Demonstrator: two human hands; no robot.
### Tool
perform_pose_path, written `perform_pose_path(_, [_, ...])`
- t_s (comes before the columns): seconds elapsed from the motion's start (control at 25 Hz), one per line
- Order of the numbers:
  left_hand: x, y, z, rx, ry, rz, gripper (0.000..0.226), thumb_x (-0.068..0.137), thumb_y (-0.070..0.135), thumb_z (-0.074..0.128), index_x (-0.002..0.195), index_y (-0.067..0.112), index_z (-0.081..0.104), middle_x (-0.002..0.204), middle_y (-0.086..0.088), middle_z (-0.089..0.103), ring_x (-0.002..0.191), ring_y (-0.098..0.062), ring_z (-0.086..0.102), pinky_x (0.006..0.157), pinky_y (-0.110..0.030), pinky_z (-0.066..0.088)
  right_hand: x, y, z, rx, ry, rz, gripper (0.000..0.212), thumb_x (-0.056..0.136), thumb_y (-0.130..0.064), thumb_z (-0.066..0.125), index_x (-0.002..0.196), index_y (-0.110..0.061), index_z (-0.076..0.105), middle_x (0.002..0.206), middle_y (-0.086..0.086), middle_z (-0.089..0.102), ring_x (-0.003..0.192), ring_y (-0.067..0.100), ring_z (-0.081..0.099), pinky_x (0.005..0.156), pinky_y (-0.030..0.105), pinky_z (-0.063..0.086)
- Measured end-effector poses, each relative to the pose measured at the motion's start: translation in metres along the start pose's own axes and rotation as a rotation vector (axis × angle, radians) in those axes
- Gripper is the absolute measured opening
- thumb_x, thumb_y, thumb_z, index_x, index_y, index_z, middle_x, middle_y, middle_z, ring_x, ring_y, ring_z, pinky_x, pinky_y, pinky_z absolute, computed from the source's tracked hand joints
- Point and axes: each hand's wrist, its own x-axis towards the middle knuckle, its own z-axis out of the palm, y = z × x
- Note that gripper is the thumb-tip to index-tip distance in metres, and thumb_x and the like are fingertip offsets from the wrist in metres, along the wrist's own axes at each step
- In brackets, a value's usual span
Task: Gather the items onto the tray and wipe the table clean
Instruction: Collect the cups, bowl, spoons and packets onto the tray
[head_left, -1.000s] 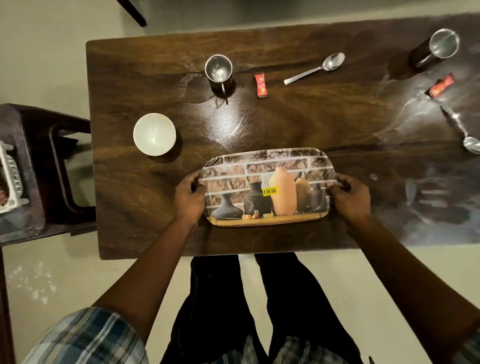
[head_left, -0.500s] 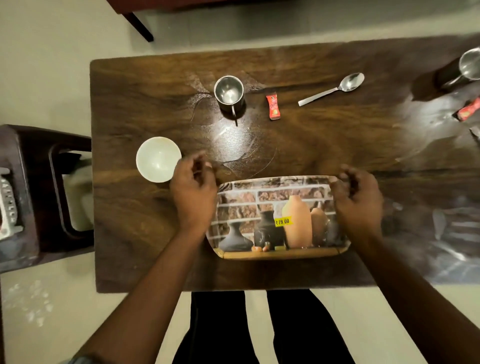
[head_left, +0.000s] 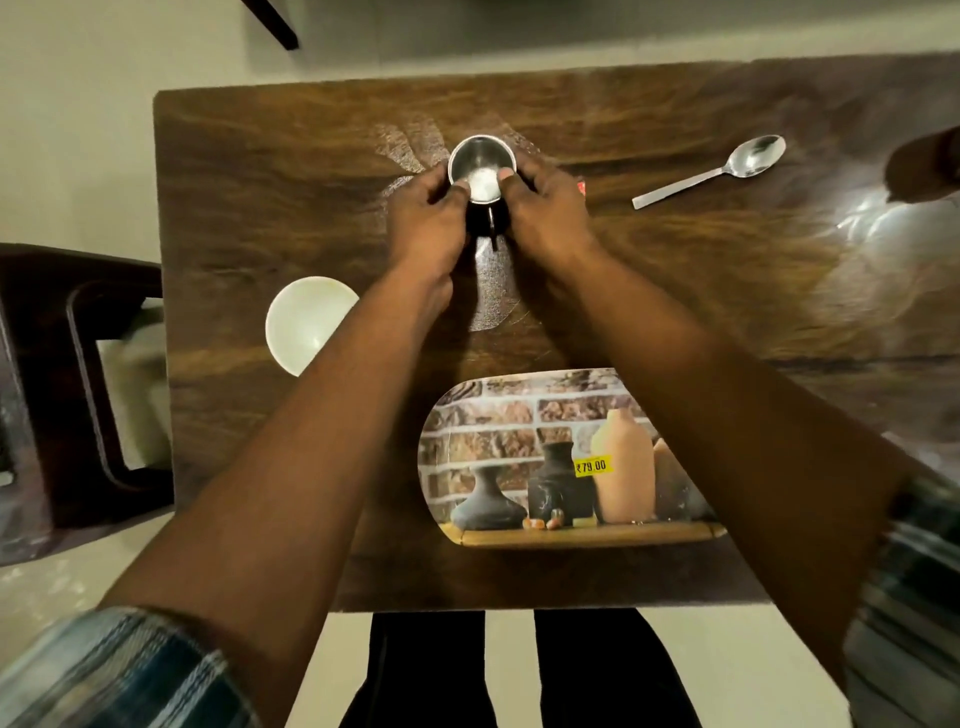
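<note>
We are standing at the near edge of the wooden table (head_left: 260, 208), our dark trouser legs (head_left: 431, 670) showing below it and our plaid sleeves (head_left: 130, 675) framing the bottom corners. Just past that edge the printed tray (head_left: 498, 415) is lying flat on the table with nothing on it, its picture of a brick wall and clay pots carrying a yellow price sticker (head_left: 591, 465); our right forearm is crossing over its right end. To the left and a little farther, the white bowl (head_left: 306, 322) is sitting upright on the wood, partly covered by our left forearm and well apart from the tray.

Farther on, we are reaching both arms to the steel cup (head_left: 480, 163) near the far edge. Our left hand (head_left: 423, 218) and right hand (head_left: 545, 213) are curling round its sides, fingertips at the rim. We cannot tell whether it is resting on the table or lifted.

A sliver of a red sachet (head_left: 583, 186) is peeking out beside our right hand. Right of that, a steel spoon (head_left: 727, 169) is lying with its bowl pointing right. A dark wooden chair (head_left: 52, 389) is standing off the table's left side.
</note>
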Motion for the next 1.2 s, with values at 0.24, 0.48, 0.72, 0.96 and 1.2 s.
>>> perform_pose_path(0.24, [-0.067, -0.013, -0.018, -0.002, -0.01, 0.033, 0.032, 0.097, 0.023, 0.063, 0.124, 0.013, 0.078, 0.118, -0.009, 0.082, 0.098, -0.017, 0.076, 0.092, -0.036, 0.059, -0.089, 0.009, -0.008, -0.023, 0.148, -0.023, 0.043, 0.101, -0.037, 0.053, 0.136, -0.018, 0.072, 0.121, -0.005, 0.079, 0.108, 0.012, 0.075, 0.098, 0.048, 0.061])
perform_pose_path(0.48, [-0.175, -0.081, -0.056, -0.034, -0.014, 0.014, 0.033, 0.104, 0.013, 0.061, 0.135, 0.008, 0.072, 0.122, -0.008, 0.081, 0.113, -0.02, 0.076, 0.102, -0.041, 0.06, -0.204, 0.033, -0.015, -0.061, 0.105, 0.042, 0.036, 0.107, -0.031, 0.062, 0.139, -0.015, 0.071, 0.114, -0.004, 0.08, 0.088, -0.002, 0.073, 0.08, 0.011, 0.057])
perform_pose_path(0.72, [-0.199, -0.129, -0.066, -0.044, 0.096, -0.091, 0.026, 0.103, 0.008, 0.063, 0.124, 0.011, 0.079, 0.107, -0.013, 0.084, 0.089, -0.027, 0.072, 0.084, -0.051, 0.058, -0.235, 0.077, 0.004, -0.086, 0.103, 0.127, 0.042, 0.101, -0.041, 0.061, 0.135, -0.018, 0.074, 0.119, -0.003, 0.081, 0.105, 0.013, 0.078, 0.093, 0.042, 0.064])
perform_pose_path(0.96, [-0.195, -0.13, -0.061, -0.031, 0.137, -0.087, 0.024, 0.103, 0.01, 0.064, 0.121, 0.008, 0.08, 0.11, -0.01, 0.084, 0.107, -0.034, 0.079, 0.097, -0.06, 0.061, -0.228, 0.094, 0.006, -0.085, 0.147, 0.095, 0.037, 0.105, -0.038, 0.063, 0.134, -0.019, 0.075, 0.117, -0.006, 0.081, 0.095, -0.005, 0.074, 0.09, 0.028, 0.062])
perform_pose_path(1.2, [-0.193, -0.134, -0.055, -0.002, 0.165, -0.06, 0.021, 0.099, 0.015, 0.068, 0.11, 0.024, 0.084, 0.104, -0.001, 0.085, 0.104, -0.029, 0.08, 0.096, -0.056, 0.063, -0.225, 0.095, 0.006, -0.055, 0.146, 0.074, 0.035, 0.106, -0.038, 0.061, 0.132, -0.021, 0.076, 0.117, -0.009, 0.081, 0.103, -0.002, 0.074, 0.094, 0.029, 0.061])
